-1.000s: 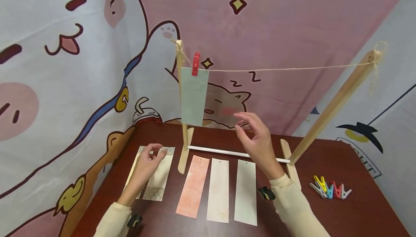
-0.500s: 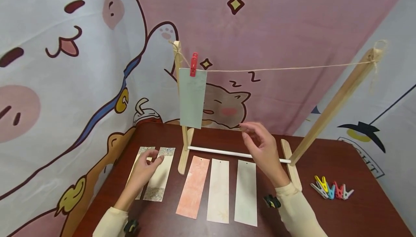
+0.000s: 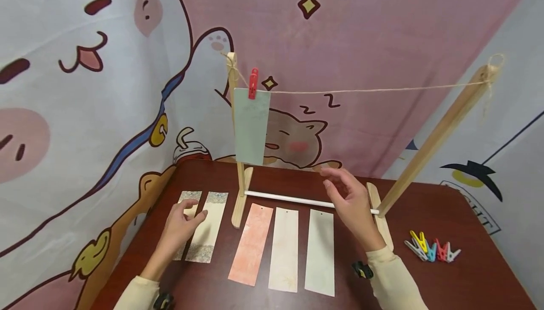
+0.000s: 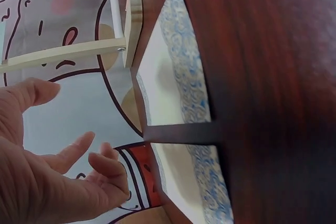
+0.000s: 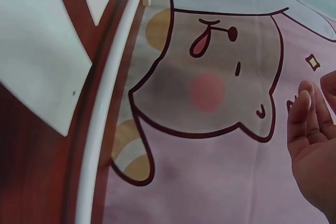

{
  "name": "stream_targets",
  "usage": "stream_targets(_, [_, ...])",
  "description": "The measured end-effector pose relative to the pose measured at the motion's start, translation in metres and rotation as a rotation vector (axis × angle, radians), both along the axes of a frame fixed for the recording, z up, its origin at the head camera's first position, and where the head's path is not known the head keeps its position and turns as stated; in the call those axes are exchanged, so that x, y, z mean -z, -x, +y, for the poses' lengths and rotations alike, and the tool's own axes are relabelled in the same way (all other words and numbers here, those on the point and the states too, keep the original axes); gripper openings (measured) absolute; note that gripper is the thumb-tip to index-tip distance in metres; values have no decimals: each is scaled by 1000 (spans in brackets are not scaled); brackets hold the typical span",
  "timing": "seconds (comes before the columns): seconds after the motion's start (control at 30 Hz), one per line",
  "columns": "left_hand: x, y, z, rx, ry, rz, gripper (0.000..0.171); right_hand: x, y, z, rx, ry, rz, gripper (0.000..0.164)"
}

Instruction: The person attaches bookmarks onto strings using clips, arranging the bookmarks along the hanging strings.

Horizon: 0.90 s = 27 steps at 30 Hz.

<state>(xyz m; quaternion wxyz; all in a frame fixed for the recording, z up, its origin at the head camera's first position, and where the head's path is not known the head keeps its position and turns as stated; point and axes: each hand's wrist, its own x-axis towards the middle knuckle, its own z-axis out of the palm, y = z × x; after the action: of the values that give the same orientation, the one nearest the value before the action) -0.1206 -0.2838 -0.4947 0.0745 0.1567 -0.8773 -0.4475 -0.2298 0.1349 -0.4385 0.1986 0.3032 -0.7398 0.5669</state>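
My left hand (image 3: pixel 180 225) hovers over two cream paper strips with patterned ends, one being the cream strip (image 3: pixel 208 227); its fingers are loosely bent and hold nothing. In the left wrist view the fingers stand apart from the strips. My right hand (image 3: pixel 350 201), loosely curved and holding nothing, is in the air near the white rod (image 3: pixel 293 200) of a wooden stand. A pale green card (image 3: pixel 251 125) hangs at the left of the string (image 3: pixel 365 90), pinned by a red clothespin (image 3: pixel 253 83). On the table lie a pink strip (image 3: pixel 251 244), an off-white strip (image 3: pixel 284 251) and a pale green strip (image 3: pixel 320 253).
Several coloured clothespins (image 3: pixel 431 246) lie in a cluster at the table's right. The stand's right post (image 3: pixel 437 135) leans beyond my right hand, and its left post (image 3: pixel 233 111) rises behind the hanging card. A cartoon-printed cloth (image 3: pixel 357 26) encloses the table (image 3: pixel 471 277).
Both hands have moved lower, away from the hanging card: the left towards the lower left, the right down and to the right. The card's lower end has swung slightly.
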Motion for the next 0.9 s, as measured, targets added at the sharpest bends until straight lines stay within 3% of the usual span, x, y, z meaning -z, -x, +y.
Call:
stream_targets(0.1, [2,-2,-1,-10,14,-3,55,18,9,13,12,-14,-19,34])
stream_targets(0.5, [10,-11,-14,-114,68,-107,57,37,3,42,110,-36,-86,36])
stream_targets(0.9, [21,-14,-22,-132,106,-81,65,51,-2,65,174,-80,-108,34])
